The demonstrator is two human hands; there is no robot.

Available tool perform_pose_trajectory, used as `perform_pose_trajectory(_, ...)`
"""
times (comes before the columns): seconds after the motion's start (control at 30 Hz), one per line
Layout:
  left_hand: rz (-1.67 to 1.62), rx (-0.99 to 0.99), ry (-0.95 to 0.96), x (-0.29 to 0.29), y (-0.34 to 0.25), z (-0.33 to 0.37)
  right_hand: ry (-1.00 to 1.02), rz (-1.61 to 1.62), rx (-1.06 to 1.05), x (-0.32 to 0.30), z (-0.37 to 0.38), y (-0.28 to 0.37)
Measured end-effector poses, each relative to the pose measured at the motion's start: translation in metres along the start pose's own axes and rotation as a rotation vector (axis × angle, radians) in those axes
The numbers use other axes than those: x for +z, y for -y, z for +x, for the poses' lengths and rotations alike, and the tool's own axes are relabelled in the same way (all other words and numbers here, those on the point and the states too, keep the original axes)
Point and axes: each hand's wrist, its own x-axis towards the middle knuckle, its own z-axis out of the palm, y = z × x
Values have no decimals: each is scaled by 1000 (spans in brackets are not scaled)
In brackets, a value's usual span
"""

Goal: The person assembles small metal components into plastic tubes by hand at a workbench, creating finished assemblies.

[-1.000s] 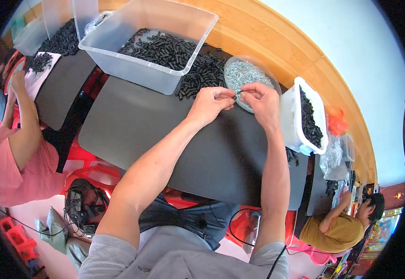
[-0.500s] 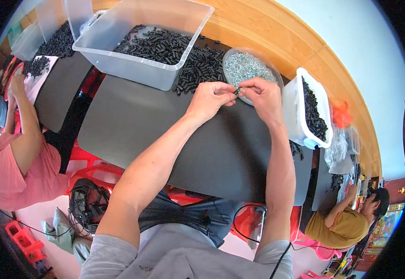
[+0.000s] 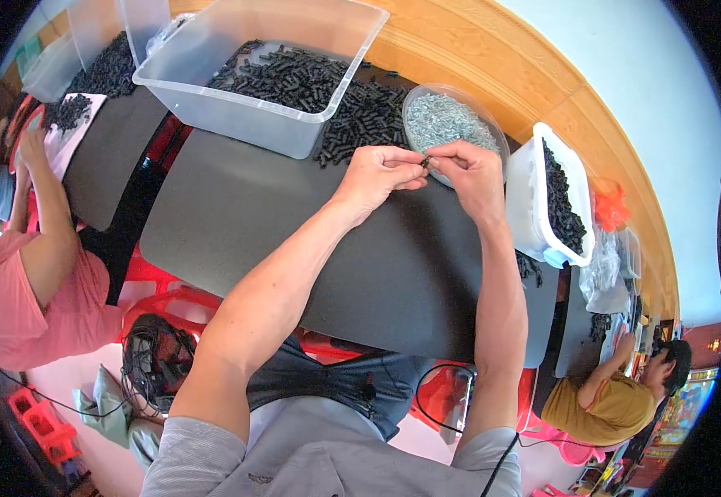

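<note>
My left hand (image 3: 377, 176) and my right hand (image 3: 471, 179) meet fingertip to fingertip above the dark table, just in front of a round clear bowl (image 3: 503, 151). Between thumb and forefinger, the left hand pinches a small black part (image 3: 425, 162). The right thumb and forefinger close on the same part's other end; whether they also hold a smaller piece is hidden. Small silvery metal pieces (image 3: 450, 121) fill the bowl. To its left lies a loose heap of short black tube-like parts (image 3: 362, 123).
A large clear bin (image 3: 245, 131) with more black parts stands at the back left. A white tub (image 3: 526, 203) of black parts is right of the bowl. Co-workers sit at either side, one in a pink top (image 3: 42, 306), another in a mustard top (image 3: 596, 406).
Both hands stay together in nearly the same place. The small part between the fingertips has turned slightly and shows less. The whole view has shifted a little.
</note>
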Motion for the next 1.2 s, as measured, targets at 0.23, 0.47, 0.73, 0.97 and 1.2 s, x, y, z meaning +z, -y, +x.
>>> perform_pose_trajectory(0.23, 7, 8, -21, 0, 3, -2, -14, -89, -47, 2, -3, 6)
perform_pose_trajectory(0.47, 29, 56, -47, -1, 9, 0, -28, -220, -117, 4, -5, 15)
perform_pose_trajectory(0.73, 88, 63, -84, 3, 4, -4, -15, -288, -184, 6, -8, 20)
perform_pose_trajectory(0.97, 51, 142, -64, 6, 8, 0, 26, 89, -11, 5, -3, 4)
perform_pose_trajectory(1.2, 486, 314, -25, 12, 1, -8, 58, 127, 95, -7, -1, 5)
